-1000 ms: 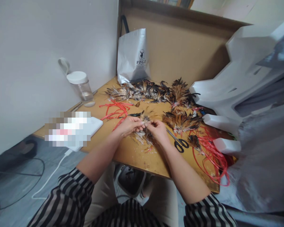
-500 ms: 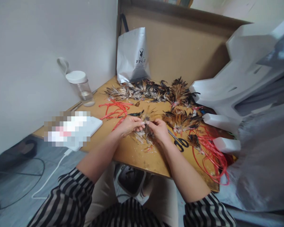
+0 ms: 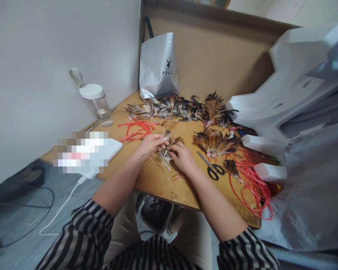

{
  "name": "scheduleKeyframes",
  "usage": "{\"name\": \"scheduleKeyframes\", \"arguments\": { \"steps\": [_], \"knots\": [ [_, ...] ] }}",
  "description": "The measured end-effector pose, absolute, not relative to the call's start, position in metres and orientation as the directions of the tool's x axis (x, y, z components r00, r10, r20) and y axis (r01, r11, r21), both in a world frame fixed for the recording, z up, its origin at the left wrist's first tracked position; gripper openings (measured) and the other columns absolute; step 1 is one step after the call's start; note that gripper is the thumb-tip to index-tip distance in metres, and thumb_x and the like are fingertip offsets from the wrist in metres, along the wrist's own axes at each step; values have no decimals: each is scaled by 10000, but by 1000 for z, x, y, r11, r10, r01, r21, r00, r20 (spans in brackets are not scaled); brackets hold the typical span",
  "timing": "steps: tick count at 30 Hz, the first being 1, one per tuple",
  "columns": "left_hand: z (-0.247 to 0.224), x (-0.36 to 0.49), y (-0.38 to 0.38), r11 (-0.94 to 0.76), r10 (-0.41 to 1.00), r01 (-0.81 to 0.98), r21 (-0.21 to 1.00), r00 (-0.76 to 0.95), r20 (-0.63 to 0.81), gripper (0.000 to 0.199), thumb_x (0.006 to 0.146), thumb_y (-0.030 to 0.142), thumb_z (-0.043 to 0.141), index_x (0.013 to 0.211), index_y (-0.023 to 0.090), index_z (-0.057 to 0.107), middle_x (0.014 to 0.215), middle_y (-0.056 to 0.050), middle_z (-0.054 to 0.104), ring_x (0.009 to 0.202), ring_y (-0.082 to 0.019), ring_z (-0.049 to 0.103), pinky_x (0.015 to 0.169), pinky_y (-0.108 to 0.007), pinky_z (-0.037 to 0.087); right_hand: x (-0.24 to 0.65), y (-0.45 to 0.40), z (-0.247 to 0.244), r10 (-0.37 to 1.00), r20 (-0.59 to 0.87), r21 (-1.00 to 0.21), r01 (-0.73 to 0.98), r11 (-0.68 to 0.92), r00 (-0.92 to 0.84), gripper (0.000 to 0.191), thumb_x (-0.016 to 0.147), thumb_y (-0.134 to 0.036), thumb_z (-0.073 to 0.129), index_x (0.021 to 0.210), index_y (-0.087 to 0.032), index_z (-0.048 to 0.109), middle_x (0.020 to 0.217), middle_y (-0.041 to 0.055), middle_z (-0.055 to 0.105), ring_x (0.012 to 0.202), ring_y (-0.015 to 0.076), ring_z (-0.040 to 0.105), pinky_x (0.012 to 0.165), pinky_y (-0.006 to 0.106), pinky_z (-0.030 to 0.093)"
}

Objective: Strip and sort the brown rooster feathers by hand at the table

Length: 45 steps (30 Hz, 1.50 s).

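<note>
Near the desk (image 3: pixel 157 183) edge, the left hand (image 3: pixel 150 145) and right hand (image 3: pixel 183 158) meet, both pinching a feather tuft (image 3: pixel 166 149), brown and tan with pale fluffy bases, just above the desktop. Beyond lie scissors (image 3: pixel 212 167), red cords (image 3: pixel 136 131) and a row of similar feathers (image 3: pixel 180 107).

A small bundle of brown, black and cream feathers (image 3: pixel 166 150) sits at the near middle of the wooden table (image 3: pixel 157 183), pinched between the fingertips of the left hand (image 3: pixel 152 145) and the right hand (image 3: pixel 182 158). Its tawny tips fan up and away from the person, while pale, downy quill ends splay toward the table's front edge.
</note>
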<state>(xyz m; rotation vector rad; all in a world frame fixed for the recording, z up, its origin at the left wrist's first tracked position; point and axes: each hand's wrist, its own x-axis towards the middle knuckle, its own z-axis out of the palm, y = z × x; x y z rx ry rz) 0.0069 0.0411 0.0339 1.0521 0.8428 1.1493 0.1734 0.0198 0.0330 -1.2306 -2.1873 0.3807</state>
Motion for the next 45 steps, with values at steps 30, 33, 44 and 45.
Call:
{"name": "scheduleKeyframes", "arguments": {
  "steps": [30, 33, 44, 45],
  "knots": [
    [32, 7, 38, 228, 903, -275, 934, 420, -97, 194, 647, 251, 709, 722, 76, 675, 665, -62, 632, 513, -35, 517, 467, -111, 406, 180, 18, 47, 793, 575, -392, 783, 483, -201, 228, 816, -268, 462, 959, -210, 630, 898, 65, 523, 748, 156, 483, 635, 255, 354],
    [33, 5, 40, 255, 920, -407, 877, 381, -91, 141, 656, 204, 699, 710, 78, 667, 730, -65, 641, 524, -20, 506, 457, -90, 396, 181, 21, 45, 829, 559, -668, 580, 466, -23, 252, 765, -292, 521, 972, -179, 610, 840, 53, 536, 692, 147, 486, 639, 266, 393],
    [32, 7, 36, 341, 869, -466, 816, 487, -84, 116, 685, 178, 676, 723, 73, 646, 725, -51, 614, 514, -10, 480, 455, -89, 387, 165, 21, 45, 980, 26, -969, -246, -23, -196, 286, 576, -383, 704, 741, -173, 602, 530, -44, 504, 435, 59, 349, 426, 201, 267],
    [32, 8, 36, 343, 866, -458, 820, 493, -87, 119, 682, 179, 679, 727, 74, 645, 721, -48, 614, 511, -10, 481, 459, -91, 391, 165, 21, 44, 980, 25, -969, -248, -26, -199, 278, 571, -383, 707, 709, -173, 588, 529, -43, 504, 436, 58, 351, 428, 201, 268]
  ]
}}
